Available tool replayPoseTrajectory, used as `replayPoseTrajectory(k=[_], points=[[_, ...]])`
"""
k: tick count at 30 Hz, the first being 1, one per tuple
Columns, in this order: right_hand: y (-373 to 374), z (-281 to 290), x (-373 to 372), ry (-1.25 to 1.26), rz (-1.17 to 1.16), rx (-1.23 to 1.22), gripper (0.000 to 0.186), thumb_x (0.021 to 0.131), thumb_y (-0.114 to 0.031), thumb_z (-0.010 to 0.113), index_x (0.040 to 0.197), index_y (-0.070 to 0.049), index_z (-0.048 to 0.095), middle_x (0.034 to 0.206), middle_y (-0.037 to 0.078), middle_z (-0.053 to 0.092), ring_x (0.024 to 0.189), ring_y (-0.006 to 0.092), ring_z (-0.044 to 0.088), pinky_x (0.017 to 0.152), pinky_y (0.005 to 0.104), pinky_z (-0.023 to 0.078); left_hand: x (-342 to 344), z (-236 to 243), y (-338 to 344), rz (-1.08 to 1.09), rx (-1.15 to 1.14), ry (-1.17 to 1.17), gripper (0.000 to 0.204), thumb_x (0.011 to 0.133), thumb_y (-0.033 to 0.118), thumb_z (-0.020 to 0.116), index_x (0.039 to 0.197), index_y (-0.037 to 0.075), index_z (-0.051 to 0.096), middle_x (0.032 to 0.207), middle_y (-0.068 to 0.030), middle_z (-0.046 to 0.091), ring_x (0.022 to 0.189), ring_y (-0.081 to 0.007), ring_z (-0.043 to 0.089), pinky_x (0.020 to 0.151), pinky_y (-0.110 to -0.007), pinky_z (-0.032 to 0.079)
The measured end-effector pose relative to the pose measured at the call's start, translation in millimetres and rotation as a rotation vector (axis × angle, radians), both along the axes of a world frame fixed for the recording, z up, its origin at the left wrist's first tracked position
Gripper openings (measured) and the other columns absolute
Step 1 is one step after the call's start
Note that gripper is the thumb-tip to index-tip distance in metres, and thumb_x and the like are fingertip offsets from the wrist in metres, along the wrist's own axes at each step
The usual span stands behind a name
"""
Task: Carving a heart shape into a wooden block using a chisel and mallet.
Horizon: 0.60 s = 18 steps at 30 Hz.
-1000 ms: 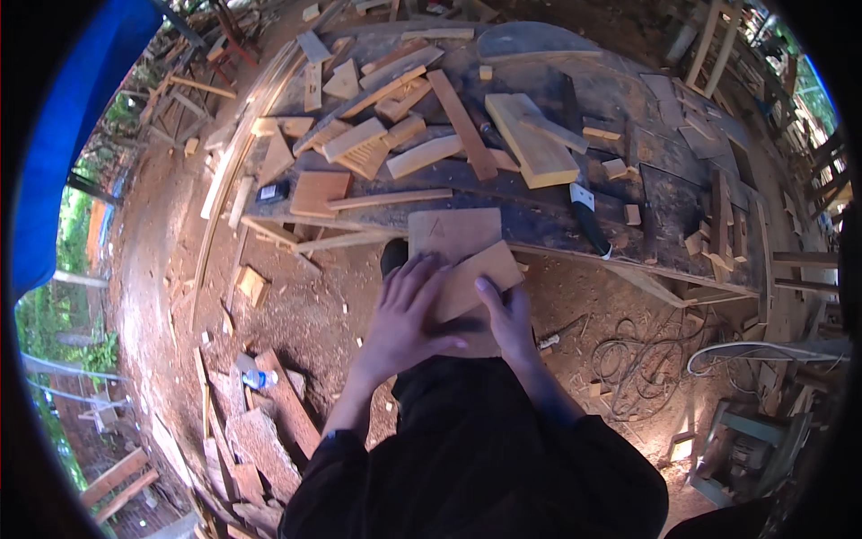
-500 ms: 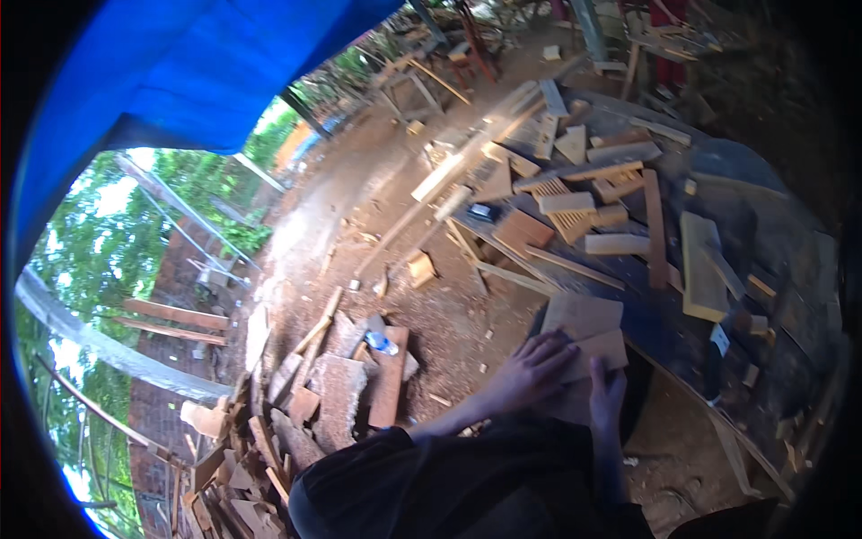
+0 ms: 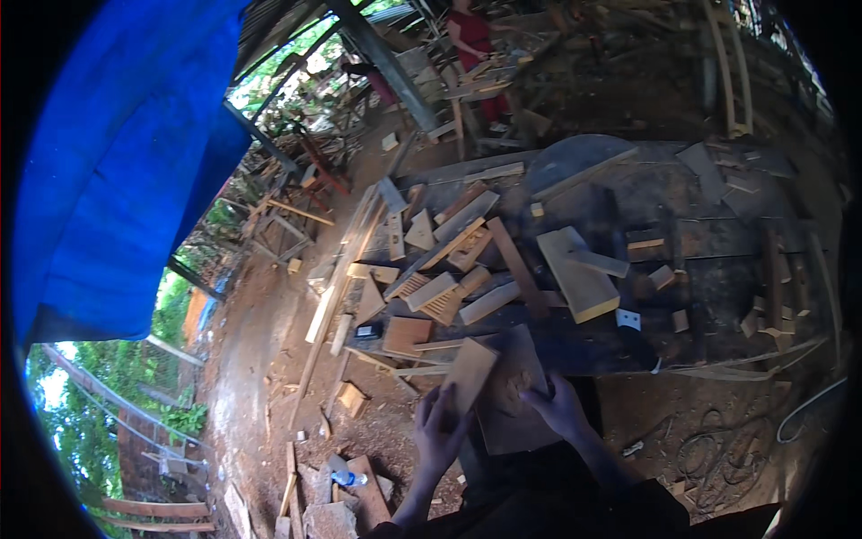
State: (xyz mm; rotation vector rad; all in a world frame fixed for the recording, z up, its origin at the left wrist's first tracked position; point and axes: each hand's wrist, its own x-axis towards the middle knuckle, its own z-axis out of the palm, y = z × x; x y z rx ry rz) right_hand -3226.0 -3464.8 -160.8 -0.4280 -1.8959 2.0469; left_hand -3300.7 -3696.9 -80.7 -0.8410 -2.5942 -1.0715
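Grasping a wooden block (image 3: 470,373) at one o'clock from left hand (image 3: 440,428).
Touching a wider board (image 3: 508,424) at ten o'clock from right hand (image 3: 562,410); cannot tell whether gripping.

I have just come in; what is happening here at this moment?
A person is handling two pieces of wood beside a dark work table. The left hand holds a small wooden block, and the right hand is on the right edge of a larger flat board, close to the body. Many loose wood pieces lie on the table. Another person in red stands farther back.
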Motion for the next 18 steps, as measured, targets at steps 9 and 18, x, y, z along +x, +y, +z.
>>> replayPoseTrajectory(k=[9, 18], points=[[101, 35, 29, -0.021, -0.517, 0.115, 0.027, 0.096, -0.018, 0.073, 0.113, 0.000, 0.062, 0.101, 0.004, 0.069, 0.091, 0.0082, 0.061, 0.081, 0.0264, 0.050, -16, -57, 20, 0.125, 0.285, -0.159, 0.062, 0.081, 0.012, 0.083, 0.138, 0.006, 0.062, 0.128, -0.0144, 0.058, 0.107, -0.0263, 0.060, 0.086, -0.034, 0.050], [87, -3, 60, -0.081, -0.669, -0.103, 0.041, 0.095, -0.022, 0.075, 0.125, 0.002, 0.062, 0.109, 0.004, 0.068, 0.097, 0.0091, 0.061, 0.086, 0.0235, 0.046, -52, -93, 21, 0.133, 0.125, 0.000, 0.058, 0.082, 0.015, 0.081, 0.137, 0.007, 0.063, 0.129, -0.0203, 0.061, 0.116, -0.0396, 0.060, 0.096, -0.045, 0.051]])
